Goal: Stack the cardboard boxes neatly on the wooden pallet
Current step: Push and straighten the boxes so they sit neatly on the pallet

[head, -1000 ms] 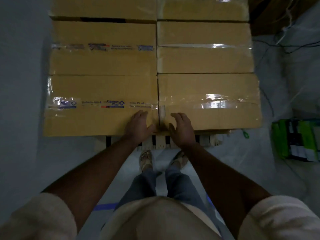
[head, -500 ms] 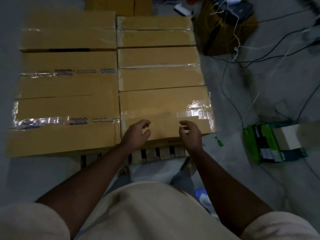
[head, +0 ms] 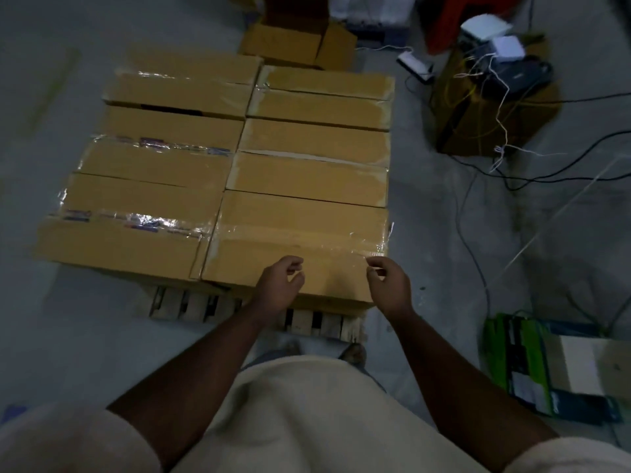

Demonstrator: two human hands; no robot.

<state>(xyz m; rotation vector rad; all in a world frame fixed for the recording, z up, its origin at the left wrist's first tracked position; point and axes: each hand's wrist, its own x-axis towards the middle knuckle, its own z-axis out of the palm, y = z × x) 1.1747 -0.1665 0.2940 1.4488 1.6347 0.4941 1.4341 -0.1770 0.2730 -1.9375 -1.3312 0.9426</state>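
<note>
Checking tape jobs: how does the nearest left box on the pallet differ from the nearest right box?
The nearest left box carries shiny tape with blue and red printing; the nearest right box has plain clear tape. The left box overhangs the wooden pallet at its left end; the right box ends roughly at the pallet's right end. The loosely curled left hand and right hand hover over the right box only. Both are brown, sealed, lying flat and side by side.

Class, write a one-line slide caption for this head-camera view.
Both hands, left and right, hover empty above six taped boxes on a pallet.

Storeroom: bare concrete floor (head: 444,268), wooden pallet (head: 191,303), loose cables (head: 478,233).
</note>
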